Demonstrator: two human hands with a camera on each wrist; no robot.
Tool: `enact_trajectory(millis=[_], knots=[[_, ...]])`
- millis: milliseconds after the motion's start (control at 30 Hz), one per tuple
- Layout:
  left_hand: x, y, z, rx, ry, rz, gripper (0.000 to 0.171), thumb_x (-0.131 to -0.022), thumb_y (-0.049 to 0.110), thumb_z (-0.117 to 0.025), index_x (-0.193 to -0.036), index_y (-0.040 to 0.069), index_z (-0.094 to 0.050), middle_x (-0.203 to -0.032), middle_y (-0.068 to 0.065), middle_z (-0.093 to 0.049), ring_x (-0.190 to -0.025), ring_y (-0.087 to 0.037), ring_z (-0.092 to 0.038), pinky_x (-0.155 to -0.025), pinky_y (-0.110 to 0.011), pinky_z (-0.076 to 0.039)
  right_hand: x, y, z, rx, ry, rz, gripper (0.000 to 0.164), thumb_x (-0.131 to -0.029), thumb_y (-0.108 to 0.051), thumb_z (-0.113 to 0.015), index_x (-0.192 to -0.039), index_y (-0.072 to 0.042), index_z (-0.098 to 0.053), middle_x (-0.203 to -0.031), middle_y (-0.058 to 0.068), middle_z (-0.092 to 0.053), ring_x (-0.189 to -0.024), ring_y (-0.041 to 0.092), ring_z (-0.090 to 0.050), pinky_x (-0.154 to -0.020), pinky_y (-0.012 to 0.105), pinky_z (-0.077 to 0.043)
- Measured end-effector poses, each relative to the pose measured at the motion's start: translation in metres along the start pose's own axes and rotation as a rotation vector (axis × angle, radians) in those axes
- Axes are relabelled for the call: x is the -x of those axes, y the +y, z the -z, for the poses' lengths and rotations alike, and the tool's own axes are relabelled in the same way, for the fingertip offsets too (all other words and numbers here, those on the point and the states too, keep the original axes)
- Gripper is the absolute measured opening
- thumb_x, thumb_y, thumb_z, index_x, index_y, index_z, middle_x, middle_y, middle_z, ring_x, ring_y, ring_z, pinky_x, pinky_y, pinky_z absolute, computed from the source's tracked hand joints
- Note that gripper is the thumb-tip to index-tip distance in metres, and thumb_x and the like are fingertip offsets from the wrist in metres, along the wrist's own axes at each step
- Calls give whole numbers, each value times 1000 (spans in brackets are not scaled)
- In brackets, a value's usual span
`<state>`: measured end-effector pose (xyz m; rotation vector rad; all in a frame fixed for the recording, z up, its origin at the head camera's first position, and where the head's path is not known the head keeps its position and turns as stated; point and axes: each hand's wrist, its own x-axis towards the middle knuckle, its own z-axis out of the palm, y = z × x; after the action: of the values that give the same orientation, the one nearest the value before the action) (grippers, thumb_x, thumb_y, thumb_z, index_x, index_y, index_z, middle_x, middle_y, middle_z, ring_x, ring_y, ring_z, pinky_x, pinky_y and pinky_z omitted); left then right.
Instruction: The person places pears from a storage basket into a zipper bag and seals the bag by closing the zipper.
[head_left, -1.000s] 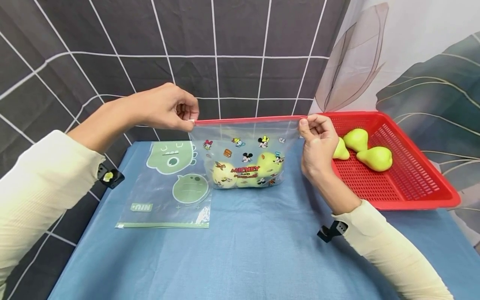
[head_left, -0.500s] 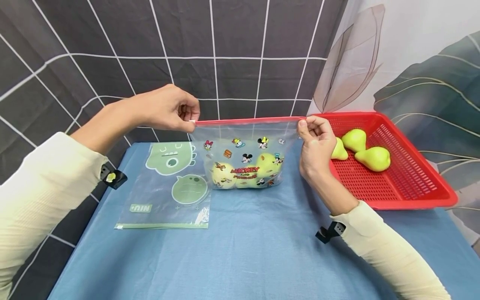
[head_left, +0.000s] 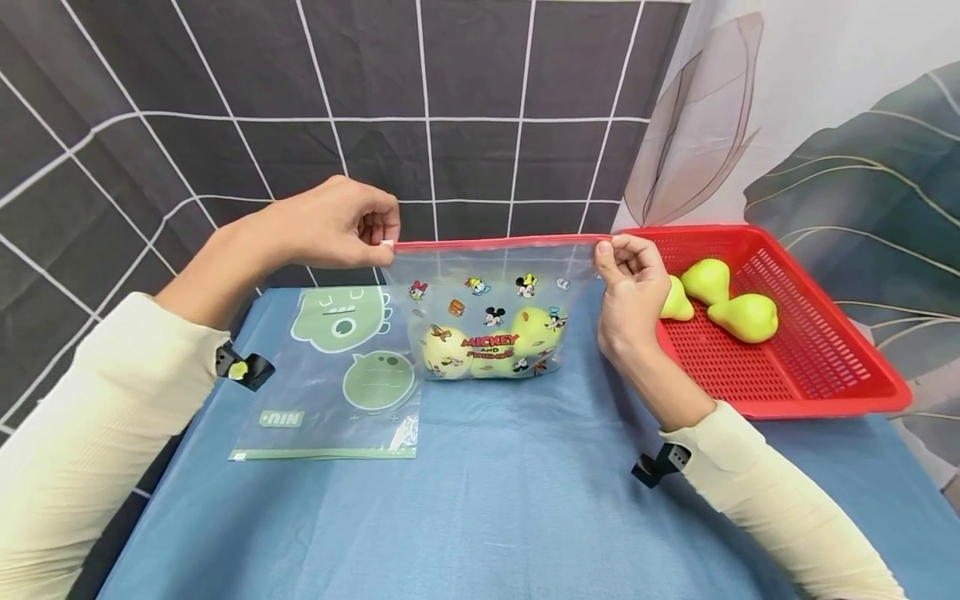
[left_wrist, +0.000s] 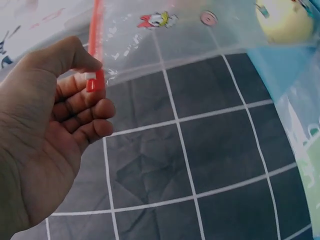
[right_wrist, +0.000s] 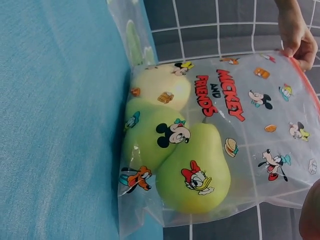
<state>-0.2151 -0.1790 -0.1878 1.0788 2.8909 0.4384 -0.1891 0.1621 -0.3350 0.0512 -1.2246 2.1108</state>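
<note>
A clear zip bag (head_left: pixel 487 287) with a red zip strip and cartoon print hangs upright between the hands, its bottom at the table. Two green pears (right_wrist: pixel 195 175) and a paler fruit (right_wrist: pixel 162 87) show through its lower part. The left hand (head_left: pixel 341 221) pinches the strip's left end between thumb and forefinger; a small white slider (left_wrist: pixel 91 76) sits there. At the other top corner, the right hand (head_left: pixel 636 287) grips the strip with thumb and bent fingers. Only a dark bit of the right hand enters the right wrist view.
A second clear bag (head_left: pixel 315 417) with green prints lies flat on the blue cloth (head_left: pixel 510 500) at left. Right of the hands stands a red basket (head_left: pixel 817 367) holding several green pears (head_left: pixel 742 318). A dark gridded backdrop (head_left: pixel 480 158) rises behind.
Both hands keep their hold at the bag's two top corners. The left forearm and sleeve have shifted slightly right and down; the view itself has moved a little.
</note>
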Motion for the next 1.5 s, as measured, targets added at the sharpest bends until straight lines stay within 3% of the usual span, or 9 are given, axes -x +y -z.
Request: enact_trajectory(millis=[467,733,867,1033,1167,1367,1467,1500], knots=[[15,1,-24,85,150,22,8,-90,7,-65,-91,14,-69,-76,-2,-60,-71,-18,-55,-63,-27,-44,2,0,2,-11,-5,-23,25,-101,13,-72,-93,-11,-73,-83,-1,-67,-78,10,-64,-76,17,-60],[20,-2,-52,142,374,86,8,-91,7,-61,-88,14,-62,-78,-5,-55,-72,-22,-52,-63,-31,-40,-1,-5,0,6,-37,-33,24,-100,13,-73,-93,-11,-74,-84,-1,-68,-78,9,-64,-77,16,-61],[23,-1,-59,173,488,120,7,-91,8,-62,-87,13,-63,-77,-7,-56,-71,-22,-52,-62,-29,-39,-1,-9,-3,28,-64,-27,25,-100,13,-73,-94,-12,-74,-85,-2,-69,-79,8,-65,-78,15,-62],[32,0,-55,181,621,154,7,-89,7,-65,-83,11,-64,-74,-5,-57,-66,-17,-52,-59,-25,-37,5,-17,-11,43,-127,-2,28,-98,14,-74,-95,-14,-74,-87,-3,-72,-80,8,-68,-80,15,-65],[42,-2,-46,164,684,216,8,-88,9,-68,-81,12,-65,-71,0,-58,-64,-12,-50,-58,-24,-36,13,-22,-15,100,-224,64,30,-98,14,-75,-96,-17,-76,-87,-5,-73,-79,8,-68,-79,16,-64],[60,-9,-35,130,688,365,8,-89,15,-71,-81,16,-68,-66,10,-56,-65,-14,-52,-58,-24,-37,26,-23,-21,194,-378,133,32,-97,15,-75,-99,-17,-76,-90,-11,-75,-80,4,-69,-77,14,-62],[71,-15,-31,99,677,421,9,-91,19,-72,-83,15,-71,-66,11,-56,-66,-15,-53,-57,-24,-38,32,-21,-27,218,-432,136,19,-96,16,-75,-99,-3,-75,-91,-13,-76,-80,4,-69,-75,14,-62],[74,-16,-29,98,675,436,10,-92,20,-73,-84,13,-71,-66,12,-56,-67,-14,-53,-66,-24,-43,35,-21,-29,229,-450,138,14,-96,16,-75,-100,3,-73,-92,-15,-76,-80,3,-68,-75,14,-62]])
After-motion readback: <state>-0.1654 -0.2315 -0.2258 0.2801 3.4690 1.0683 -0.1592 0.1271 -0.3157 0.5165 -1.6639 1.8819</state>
